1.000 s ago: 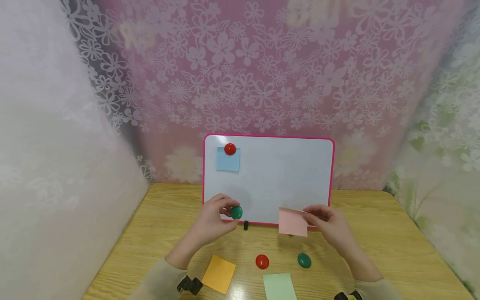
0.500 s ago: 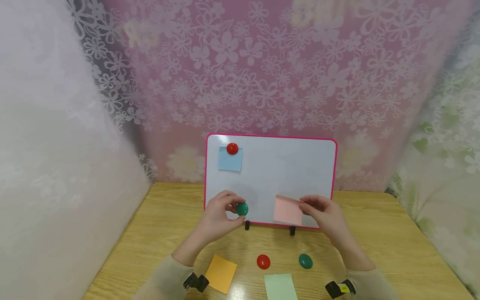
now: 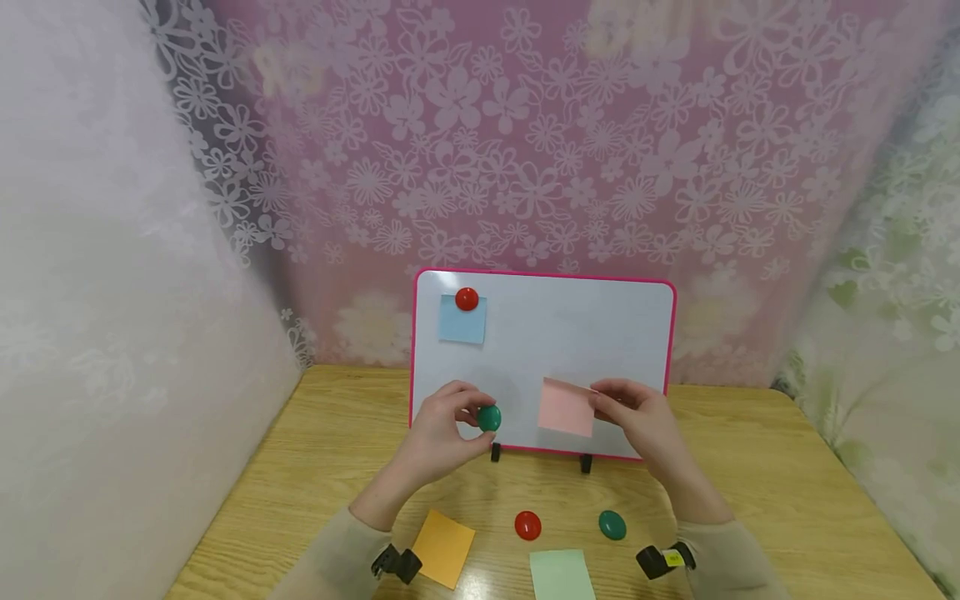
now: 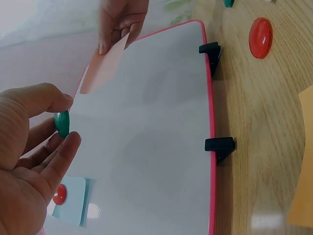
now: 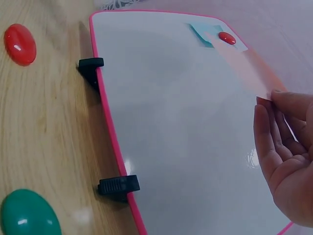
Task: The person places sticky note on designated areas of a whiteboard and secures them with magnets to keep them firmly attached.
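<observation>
"Pink note [image 3: 566,407] has climbed and drifted left in front of the whiteboard [image 3: 577,333] since a second ago, see?"

"Yes, and in the head view the right hand [image 3: 636,417] pinches its upper right corner. To the note's left, apart from it, the left hand [image 3: 450,432] holds a green magnet [image 3: 490,417]. Blue note [image 3: 462,323] hangs upper left under a red magnet [image 3: 467,299]."

"Left wrist view?"

"Left fingers [image 4: 63,156] clamped on the green magnet's rim. A loose red magnet [image 4: 260,38] lies on the counter [image 4: 259,122], near a black clip [image 4: 211,53]."

"Right wrist view?"

"Right fingers [image 5: 265,139] together on the pink note's corner; I can't tell whether it touches the whiteboard. A second green magnet [image 5: 30,215] sits on the counter."
</observation>
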The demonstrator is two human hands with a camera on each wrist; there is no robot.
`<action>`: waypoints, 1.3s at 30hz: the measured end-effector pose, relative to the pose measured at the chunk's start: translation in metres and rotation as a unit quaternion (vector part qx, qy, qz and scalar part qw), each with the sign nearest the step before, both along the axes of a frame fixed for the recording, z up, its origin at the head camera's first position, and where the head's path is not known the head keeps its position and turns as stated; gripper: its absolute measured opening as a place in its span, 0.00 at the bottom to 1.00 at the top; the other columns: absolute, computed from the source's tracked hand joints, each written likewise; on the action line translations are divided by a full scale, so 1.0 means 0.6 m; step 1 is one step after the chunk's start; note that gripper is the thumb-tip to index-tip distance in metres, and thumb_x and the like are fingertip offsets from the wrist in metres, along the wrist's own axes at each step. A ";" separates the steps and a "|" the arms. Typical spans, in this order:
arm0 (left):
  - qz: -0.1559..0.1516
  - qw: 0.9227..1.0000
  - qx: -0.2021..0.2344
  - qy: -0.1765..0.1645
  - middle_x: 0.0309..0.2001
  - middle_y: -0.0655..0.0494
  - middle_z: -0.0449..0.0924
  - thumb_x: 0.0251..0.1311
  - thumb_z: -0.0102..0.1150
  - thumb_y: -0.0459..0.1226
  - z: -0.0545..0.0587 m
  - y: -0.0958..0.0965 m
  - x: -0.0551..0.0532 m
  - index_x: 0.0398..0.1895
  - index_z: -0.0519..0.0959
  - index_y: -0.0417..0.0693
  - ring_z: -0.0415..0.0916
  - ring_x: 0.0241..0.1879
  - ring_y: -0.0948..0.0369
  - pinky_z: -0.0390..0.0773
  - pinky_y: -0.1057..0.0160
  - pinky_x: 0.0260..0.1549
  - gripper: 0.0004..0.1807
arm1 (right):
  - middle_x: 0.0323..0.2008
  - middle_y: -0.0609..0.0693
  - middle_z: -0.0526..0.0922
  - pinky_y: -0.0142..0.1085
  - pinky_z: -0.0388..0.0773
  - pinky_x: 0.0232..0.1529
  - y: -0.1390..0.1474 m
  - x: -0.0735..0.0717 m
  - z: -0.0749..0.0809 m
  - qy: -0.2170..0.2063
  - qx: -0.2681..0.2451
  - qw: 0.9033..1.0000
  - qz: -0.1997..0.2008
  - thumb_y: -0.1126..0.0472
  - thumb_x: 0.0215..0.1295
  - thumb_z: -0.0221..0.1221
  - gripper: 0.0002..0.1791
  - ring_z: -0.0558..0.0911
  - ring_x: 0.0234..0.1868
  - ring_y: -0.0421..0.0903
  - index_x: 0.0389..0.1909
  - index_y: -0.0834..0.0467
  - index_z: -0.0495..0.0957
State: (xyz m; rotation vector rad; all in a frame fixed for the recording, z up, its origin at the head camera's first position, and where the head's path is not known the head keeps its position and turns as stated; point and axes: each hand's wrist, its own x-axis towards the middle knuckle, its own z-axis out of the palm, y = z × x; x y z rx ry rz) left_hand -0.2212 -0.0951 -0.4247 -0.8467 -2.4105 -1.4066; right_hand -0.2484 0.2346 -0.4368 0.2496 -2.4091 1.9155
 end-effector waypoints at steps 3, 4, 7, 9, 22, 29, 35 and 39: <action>0.000 1.000 -0.002 0.003 0.46 0.57 0.80 0.54 0.79 0.26 0.001 0.001 -0.002 0.50 0.87 0.41 0.82 0.40 0.62 0.88 0.60 0.44 0.19 | 0.52 0.56 0.87 0.31 0.84 0.53 -0.003 -0.007 0.003 0.001 -0.003 1.000 -0.001 0.53 0.76 0.68 0.23 0.89 0.47 0.41 0.60 0.66 0.82; 0.000 1.000 -0.003 0.005 0.46 0.58 0.80 0.54 0.79 0.26 0.001 0.001 -0.003 0.50 0.87 0.41 0.82 0.40 0.62 0.88 0.60 0.44 0.19 | 0.52 0.56 0.87 0.31 0.84 0.52 -0.004 -0.010 0.004 0.002 -0.005 1.000 0.000 0.53 0.76 0.68 0.23 0.89 0.47 0.42 0.60 0.66 0.82; 0.000 1.000 -0.005 0.011 0.46 0.58 0.80 0.55 0.79 0.26 0.001 0.002 -0.006 0.49 0.87 0.41 0.82 0.40 0.62 0.88 0.60 0.44 0.18 | 0.52 0.56 0.87 0.31 0.84 0.52 -0.007 -0.017 0.007 0.003 -0.006 1.000 0.003 0.53 0.76 0.68 0.23 0.89 0.47 0.42 0.60 0.66 0.82; 0.000 1.000 -0.005 0.016 0.46 0.58 0.80 0.55 0.79 0.26 0.001 0.002 -0.008 0.49 0.87 0.41 0.82 0.40 0.63 0.88 0.59 0.44 0.18 | 0.52 0.56 0.87 0.31 0.84 0.53 -0.010 -0.022 0.010 0.003 -0.008 1.000 0.007 0.53 0.76 0.68 0.23 0.89 0.48 0.42 0.60 0.66 0.82; 0.008 1.000 -0.006 0.030 0.45 0.57 0.80 0.55 0.80 0.27 0.006 0.011 -0.021 0.49 0.87 0.40 0.82 0.39 0.63 0.88 0.62 0.44 0.18 | 0.52 0.58 0.87 0.31 0.84 0.53 -0.024 -0.043 0.020 0.010 -0.008 1.000 0.007 0.52 0.74 0.69 0.24 0.89 0.47 0.43 0.59 0.66 0.82; 0.012 0.999 -0.006 0.041 0.46 0.57 0.79 0.55 0.80 0.28 0.017 0.024 -0.035 0.50 0.86 0.40 0.83 0.39 0.58 0.89 0.54 0.44 0.19 | 0.54 0.59 0.86 0.31 0.84 0.53 -0.032 -0.056 0.025 0.014 0.003 1.000 0.006 0.50 0.74 0.69 0.24 0.88 0.47 0.44 0.59 0.65 0.83; 0.011 0.998 -0.009 0.066 0.46 0.54 0.79 0.56 0.79 0.27 0.031 0.038 -0.052 0.51 0.86 0.37 0.83 0.39 0.58 0.89 0.56 0.44 0.19 | 0.56 0.59 0.85 0.30 0.84 0.52 -0.043 -0.069 0.028 0.012 0.016 1.000 -0.002 0.49 0.74 0.69 0.24 0.88 0.49 0.46 0.60 0.62 0.84; 0.017 0.996 -0.026 0.086 0.46 0.52 0.80 0.56 0.79 0.28 0.041 0.047 -0.064 0.51 0.86 0.37 0.84 0.39 0.56 0.87 0.65 0.44 0.19 | 0.55 0.59 0.86 0.31 0.84 0.52 -0.048 -0.080 0.031 0.020 0.019 1.000 -0.006 0.49 0.74 0.69 0.24 0.88 0.48 0.46 0.59 0.62 0.84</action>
